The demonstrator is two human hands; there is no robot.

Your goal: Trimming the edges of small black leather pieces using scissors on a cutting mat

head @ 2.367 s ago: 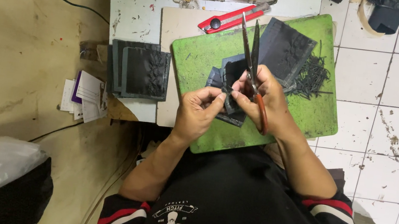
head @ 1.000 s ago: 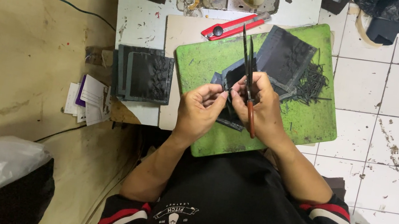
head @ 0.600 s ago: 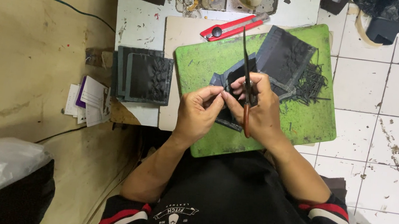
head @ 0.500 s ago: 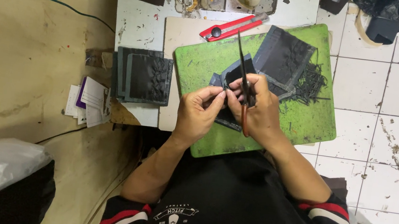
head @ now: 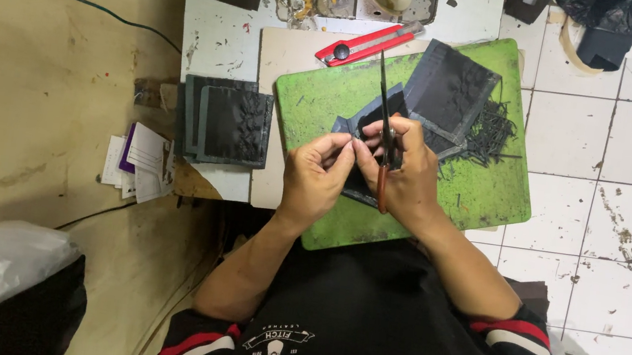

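Left hand (head: 314, 176) pinches dark leather piece (head: 364, 127) over green cutting mat (head: 492, 211) centre; right hand (head: 407, 174) grips scissors (head: 384, 121), apparently trimming: best cut steadily, edge taut.

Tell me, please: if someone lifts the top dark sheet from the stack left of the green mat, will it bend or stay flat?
The stack lies in flat, square-edged layers, so a sheet probably holds its shape, bending only a little. It looks thin, so likely light. The embossed pattern on top should give some grip, so it is probably not slippery.

Leather stack (head: 225, 123) left of cutting mat (head: 484, 209)
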